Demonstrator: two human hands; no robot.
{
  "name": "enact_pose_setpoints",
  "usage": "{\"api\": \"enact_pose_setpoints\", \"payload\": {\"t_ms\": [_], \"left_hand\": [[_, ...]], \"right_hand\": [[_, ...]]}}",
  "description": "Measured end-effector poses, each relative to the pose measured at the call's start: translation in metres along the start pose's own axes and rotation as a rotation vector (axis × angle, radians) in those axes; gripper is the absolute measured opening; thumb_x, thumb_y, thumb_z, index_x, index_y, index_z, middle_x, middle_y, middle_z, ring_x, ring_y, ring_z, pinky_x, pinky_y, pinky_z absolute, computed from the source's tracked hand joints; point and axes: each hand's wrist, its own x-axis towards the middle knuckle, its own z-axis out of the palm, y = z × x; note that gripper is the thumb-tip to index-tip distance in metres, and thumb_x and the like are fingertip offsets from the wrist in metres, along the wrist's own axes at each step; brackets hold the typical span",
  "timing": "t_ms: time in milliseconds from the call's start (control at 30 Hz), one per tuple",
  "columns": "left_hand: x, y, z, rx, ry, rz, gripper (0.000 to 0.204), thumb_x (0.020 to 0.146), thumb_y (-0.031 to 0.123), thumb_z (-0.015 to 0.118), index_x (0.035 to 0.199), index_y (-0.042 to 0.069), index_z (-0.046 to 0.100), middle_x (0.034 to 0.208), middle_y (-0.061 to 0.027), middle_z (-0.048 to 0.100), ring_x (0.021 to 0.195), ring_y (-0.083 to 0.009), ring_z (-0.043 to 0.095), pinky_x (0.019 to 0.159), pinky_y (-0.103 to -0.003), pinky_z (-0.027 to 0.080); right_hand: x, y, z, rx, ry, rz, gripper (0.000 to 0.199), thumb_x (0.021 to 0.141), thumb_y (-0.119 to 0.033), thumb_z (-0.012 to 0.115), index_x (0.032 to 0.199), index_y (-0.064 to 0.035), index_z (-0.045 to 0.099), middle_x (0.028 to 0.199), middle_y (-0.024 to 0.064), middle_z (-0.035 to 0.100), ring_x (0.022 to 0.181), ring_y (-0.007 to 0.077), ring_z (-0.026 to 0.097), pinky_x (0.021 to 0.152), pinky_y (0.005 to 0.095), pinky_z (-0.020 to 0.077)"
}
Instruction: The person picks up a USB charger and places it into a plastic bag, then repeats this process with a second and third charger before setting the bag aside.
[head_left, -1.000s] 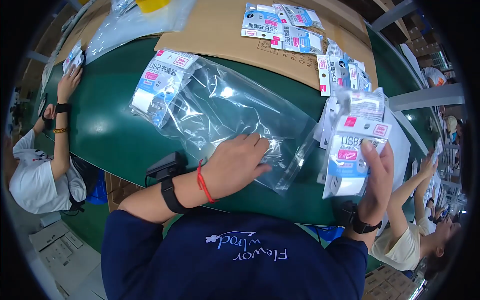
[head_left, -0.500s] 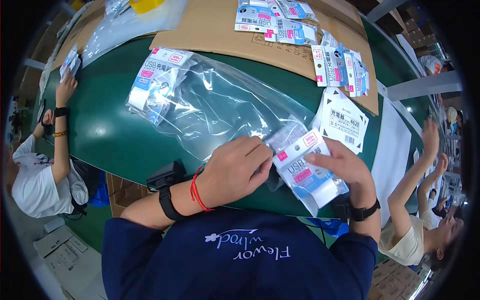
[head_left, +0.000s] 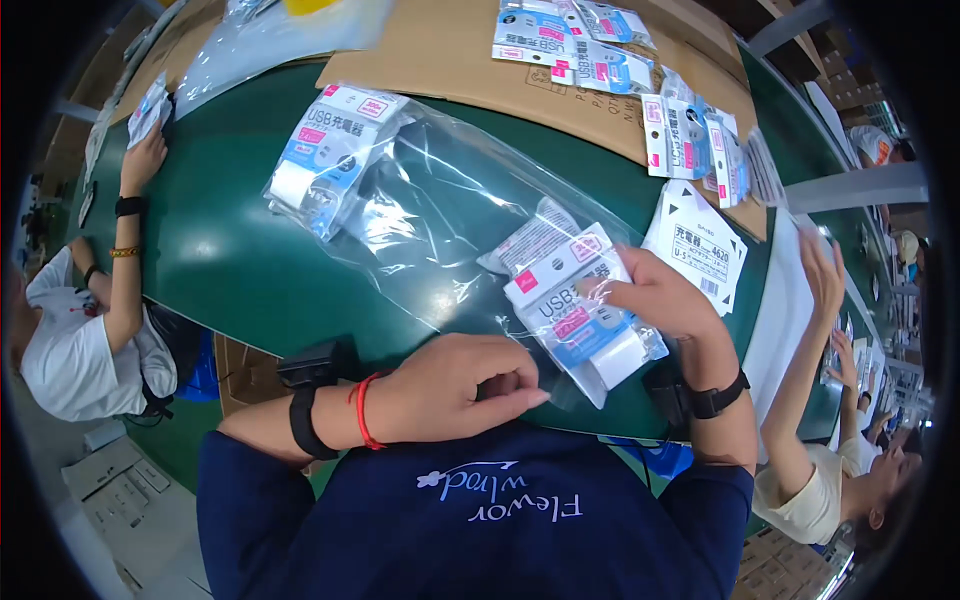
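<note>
My right hand (head_left: 672, 300) grips a small stack of white, pink and blue charger packets (head_left: 568, 312), thumb on the top one. Another packet (head_left: 537, 240) lies tilted just beyond this stack. They are at the near right end of a large clear plastic bag (head_left: 440, 215); how far inside they are is hard to tell. More charger packets (head_left: 335, 150) are bunched at the bag's far left end. Beside the held stack, my left hand (head_left: 460, 388) has thumb and forefinger pinched at the bag's near edge, where the clear film barely shows.
Under the bag is a green table (head_left: 215, 235). Beyond it lies a cardboard sheet (head_left: 440, 70) with several charger packets (head_left: 690, 140) on it. White printed labels (head_left: 695, 245) lie at right. A co-worker's hand (head_left: 146, 150) holds a packet at left; another person's arms (head_left: 810, 330) reach in from the right.
My right hand has drawn the packets left and slightly nearer to me, further over the bag. My left hand has moved down toward me, its fingers now apart from the packets.
</note>
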Motion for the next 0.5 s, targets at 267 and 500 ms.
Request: {"api": "enact_pose_setpoints", "payload": {"t_ms": [267, 500], "left_hand": [[0.0, -0.012, 0.02, -0.927, -0.384, -0.84, 0.039, 0.094, 0.031, 0.057, 0.115, -0.001, 0.055, 0.074, -0.001, 0.058, 0.063, -0.0077, 0.058, 0.049, -0.019, 0.044], [0.02, -0.013, 0.04, -1.023, -0.29, -0.803, 0.042, 0.097, 0.034, 0.051, 0.119, -0.001, 0.054, 0.071, -0.0013, 0.058, 0.061, -0.0081, 0.058, 0.045, -0.018, 0.042]], "right_hand": [[0.027, -0.004, 0.01, 0.054, 0.064, -0.002, 0.041, 0.089, -0.02, 0.062, 0.124, 0.0015, 0.053, 0.113, 0.0073, 0.063, 0.099, 0.0136, 0.058, 0.089, 0.0276, 0.0449], [0.044, -0.006, 0.019, 0.111, -0.006, 0.031, 0.04, 0.09, -0.021, 0.062, 0.123, 0.0017, 0.053, 0.113, 0.0076, 0.062, 0.099, 0.0127, 0.057, 0.088, 0.0272, 0.0451]]}}
